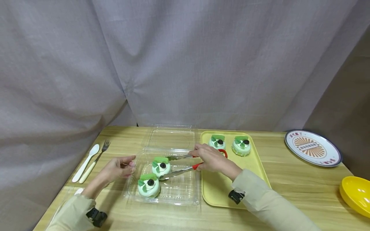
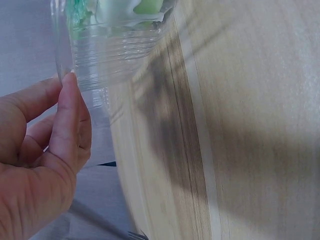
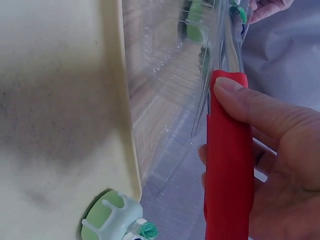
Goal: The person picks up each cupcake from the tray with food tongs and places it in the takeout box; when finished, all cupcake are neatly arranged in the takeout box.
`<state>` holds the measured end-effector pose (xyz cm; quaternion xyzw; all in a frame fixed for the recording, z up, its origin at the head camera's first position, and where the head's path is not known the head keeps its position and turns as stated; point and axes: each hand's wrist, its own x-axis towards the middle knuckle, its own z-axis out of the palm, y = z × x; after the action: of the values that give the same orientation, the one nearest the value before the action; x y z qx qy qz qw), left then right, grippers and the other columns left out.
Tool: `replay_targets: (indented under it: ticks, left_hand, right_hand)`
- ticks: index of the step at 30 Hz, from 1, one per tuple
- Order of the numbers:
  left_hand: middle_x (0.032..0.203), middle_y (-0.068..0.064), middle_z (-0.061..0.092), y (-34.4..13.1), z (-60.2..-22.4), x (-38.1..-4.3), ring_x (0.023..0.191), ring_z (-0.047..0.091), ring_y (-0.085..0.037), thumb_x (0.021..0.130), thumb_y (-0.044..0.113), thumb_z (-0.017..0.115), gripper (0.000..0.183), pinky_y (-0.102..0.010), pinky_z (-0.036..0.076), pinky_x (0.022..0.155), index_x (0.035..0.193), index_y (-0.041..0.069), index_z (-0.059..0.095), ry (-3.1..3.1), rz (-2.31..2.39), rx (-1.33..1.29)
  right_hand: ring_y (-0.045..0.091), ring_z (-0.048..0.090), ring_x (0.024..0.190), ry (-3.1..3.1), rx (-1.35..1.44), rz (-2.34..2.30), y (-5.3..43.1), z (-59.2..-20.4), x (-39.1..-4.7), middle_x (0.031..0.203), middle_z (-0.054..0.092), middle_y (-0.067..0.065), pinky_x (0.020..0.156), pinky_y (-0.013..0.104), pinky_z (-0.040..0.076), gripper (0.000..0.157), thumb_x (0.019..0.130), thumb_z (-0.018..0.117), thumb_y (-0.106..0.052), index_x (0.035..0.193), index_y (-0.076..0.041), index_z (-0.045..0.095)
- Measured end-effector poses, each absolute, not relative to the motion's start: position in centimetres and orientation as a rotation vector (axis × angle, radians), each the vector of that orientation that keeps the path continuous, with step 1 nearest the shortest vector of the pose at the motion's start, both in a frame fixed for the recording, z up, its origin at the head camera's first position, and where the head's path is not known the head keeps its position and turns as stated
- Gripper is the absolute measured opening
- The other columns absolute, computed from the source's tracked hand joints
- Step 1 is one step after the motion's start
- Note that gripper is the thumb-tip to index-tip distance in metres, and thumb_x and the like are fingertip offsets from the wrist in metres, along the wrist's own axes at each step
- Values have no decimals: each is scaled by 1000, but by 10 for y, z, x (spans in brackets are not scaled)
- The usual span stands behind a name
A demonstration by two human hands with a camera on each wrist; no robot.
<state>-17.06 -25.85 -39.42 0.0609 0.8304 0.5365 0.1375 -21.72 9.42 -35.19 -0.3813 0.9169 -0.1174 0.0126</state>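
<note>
My left hand (image 1: 119, 168) pinches the left rim of a clear plastic clamshell box (image 1: 185, 197) between thumb and fingers, as the left wrist view shows. The box lies open, its lid (image 1: 173, 138) folded back. My right hand (image 1: 212, 158) grips metal tongs (image 1: 180, 172) by their red handles (image 3: 230, 165). The tongs' arms reach into the box, spread to either side of a small pale-green cake (image 1: 162, 167) topped with a dark berry and green leaves. Whether the tips touch it I cannot tell. A matching cake (image 1: 148, 188) sits just in front of it, at the box's near left.
A yellow tray (image 1: 225, 194) right of the box holds two more such cakes, one at its far right (image 1: 241, 148), another (image 1: 216, 141) partly behind my right hand. At left lie a white spoon (image 1: 86, 163) and a fork (image 1: 93, 163). A plate (image 1: 313, 148) and yellow bowl (image 1: 356, 194) stand far right.
</note>
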Motion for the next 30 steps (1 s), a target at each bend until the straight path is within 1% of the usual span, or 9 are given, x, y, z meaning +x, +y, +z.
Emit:
replay_targets:
  ticks: [5, 9, 12, 17, 22, 27, 30]
  left_hand:
    - [111, -23, 61, -259, -394, -171, 82, 60, -4, 91, -2, 61, 64, -17, 60, 71, 141, -22, 27, 2391, 1558, 185]
    - [111, -24, 60, -259, -393, -170, 82, 59, -3, 91, -2, 61, 64, -16, 60, 72, 141, -23, 27, 2384, 1566, 193]
    - [111, -24, 60, -259, -393, -170, 82, 59, -2, 91, -2, 61, 64, -16, 60, 72, 141, -22, 27, 2385, 1564, 192]
    - [109, -20, 62, -258, -393, -170, 82, 59, -4, 91, -1, 61, 64, -17, 60, 72, 141, -22, 27, 2394, 1547, 181]
    - [107, -16, 62, -258, -394, -171, 81, 58, -4, 91, 0, 61, 64, -17, 60, 72, 142, -21, 27, 2396, 1542, 180]
    - [107, -17, 62, -258, -395, -172, 82, 59, -4, 92, 1, 62, 64, -17, 60, 71, 142, -20, 29, 2400, 1544, 161]
    - [109, -21, 62, -259, -395, -171, 83, 59, -5, 91, 1, 62, 64, -17, 60, 72, 142, -20, 29, 2406, 1541, 163]
  right_hand:
    - [18, 56, 85, 2876, -1261, -369, 94, -354, -219, 94, 61, 4, 69, 23, 45, 48, 70, 86, -10, 116, -7, 71]
    - [14, 53, 80, 2874, -1288, -384, 94, -356, -221, 90, 59, 2, 65, 20, 42, 49, 69, 87, -11, 116, -7, 71]
    - [14, 53, 80, 2870, -1279, -391, 94, -356, -221, 90, 59, 2, 64, 20, 41, 50, 69, 87, -11, 116, -6, 71]
    - [18, 56, 84, 2867, -1268, -379, 95, -355, -220, 94, 61, 5, 68, 24, 46, 51, 69, 87, -11, 117, -6, 70]
    - [20, 57, 87, 2877, -1269, -366, 98, -351, -216, 97, 62, 5, 70, 26, 48, 52, 69, 87, -12, 118, -5, 69]
    - [18, 56, 88, 2911, -1305, -414, 110, -345, -213, 100, 63, 4, 72, 27, 47, 53, 71, 85, -7, 121, -4, 68]
    - [15, 51, 84, 2919, -1296, -522, 129, -340, -213, 99, 62, 4, 70, 26, 44, 55, 72, 82, -4, 124, -4, 66]
